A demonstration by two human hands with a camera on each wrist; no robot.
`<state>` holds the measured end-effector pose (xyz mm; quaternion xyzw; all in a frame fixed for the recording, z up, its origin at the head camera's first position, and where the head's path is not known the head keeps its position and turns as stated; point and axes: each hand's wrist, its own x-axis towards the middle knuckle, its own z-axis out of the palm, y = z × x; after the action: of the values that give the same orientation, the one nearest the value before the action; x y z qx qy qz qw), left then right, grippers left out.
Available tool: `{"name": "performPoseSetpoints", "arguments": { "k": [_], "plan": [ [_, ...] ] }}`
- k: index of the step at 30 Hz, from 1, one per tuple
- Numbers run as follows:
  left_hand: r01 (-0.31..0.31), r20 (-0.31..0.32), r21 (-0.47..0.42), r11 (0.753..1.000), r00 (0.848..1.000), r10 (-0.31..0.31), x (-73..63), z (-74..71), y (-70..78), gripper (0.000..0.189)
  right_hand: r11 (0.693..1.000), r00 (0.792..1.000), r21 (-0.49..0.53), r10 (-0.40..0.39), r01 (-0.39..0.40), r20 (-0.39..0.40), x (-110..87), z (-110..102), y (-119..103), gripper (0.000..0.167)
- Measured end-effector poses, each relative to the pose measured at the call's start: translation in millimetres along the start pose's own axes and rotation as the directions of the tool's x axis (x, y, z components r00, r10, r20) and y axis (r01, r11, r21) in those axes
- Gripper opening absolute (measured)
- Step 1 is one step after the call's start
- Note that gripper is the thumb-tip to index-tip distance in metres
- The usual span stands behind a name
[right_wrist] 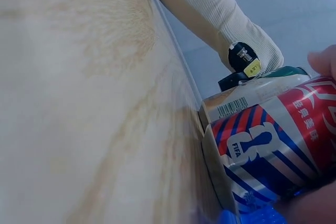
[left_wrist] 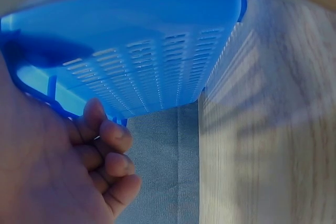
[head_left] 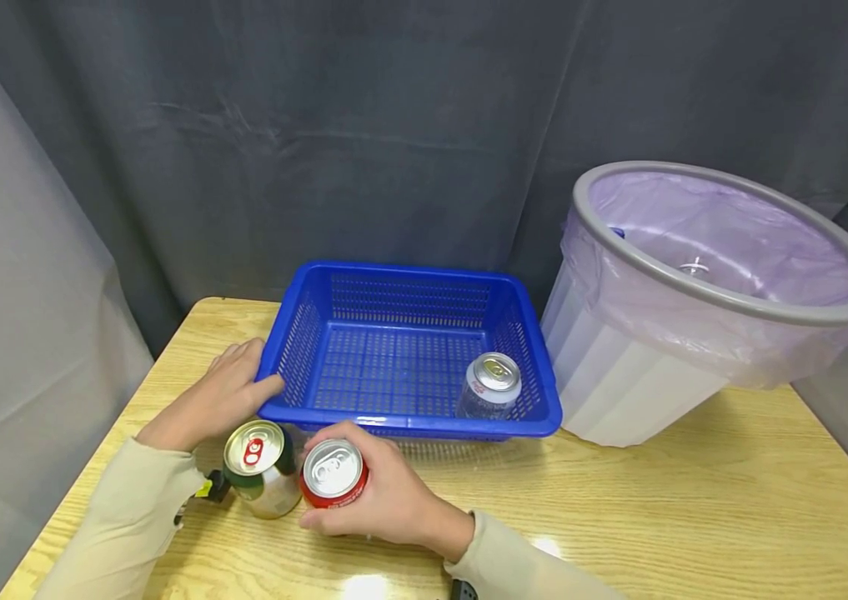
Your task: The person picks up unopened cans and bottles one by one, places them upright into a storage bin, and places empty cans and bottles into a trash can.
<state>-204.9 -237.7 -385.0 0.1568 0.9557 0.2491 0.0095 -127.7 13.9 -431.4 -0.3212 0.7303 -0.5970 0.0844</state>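
Observation:
My right hand (head_left: 386, 492) grips a red soda can (head_left: 333, 475) around its side, thumb in front. Blue and red stripes and a FIFA logo show on this can in the right wrist view. Just left of it, a green and white can (head_left: 262, 471) with a gold top and red tab stands upright on the table. At the near-left corner of a blue plastic basket (head_left: 408, 422), my left hand (head_left: 224, 392) holds the rim, thumb over it and fingers curled outside. Inside the basket, at right, stands a silver-white can (head_left: 493, 385).
A white bin (head_left: 611, 383) with a grey rim and purple liner stands right of the basket; a clear object (head_left: 694, 267) and a bit of blue (head_left: 617, 232) show inside. Wooden table (head_left: 694, 492) extends in front. Grey curtains (head_left: 363, 142) close off the back and sides.

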Motion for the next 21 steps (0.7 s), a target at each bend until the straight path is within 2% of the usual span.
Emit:
{"name": "performPoseSetpoints", "arguments": {
  "k": [11, 21],
  "plan": [
    [0.007, 0.002, -0.003, 1.000, 1.000, -0.007, 0.7, 0.8, -1.0, 0.029, 0.998, 1.000, -0.054, -0.014, 0.013, -0.017, -2.2, 0, -3, 0.062],
    [0.006, -0.002, 0.002, 1.000, 1.000, -0.006, 1.1, 0.7, -0.7, 0.029, 0.999, 0.999, -0.007, 0.034, -0.035, -0.017, -4.9, -5, -14, 0.059]
  ]
}}
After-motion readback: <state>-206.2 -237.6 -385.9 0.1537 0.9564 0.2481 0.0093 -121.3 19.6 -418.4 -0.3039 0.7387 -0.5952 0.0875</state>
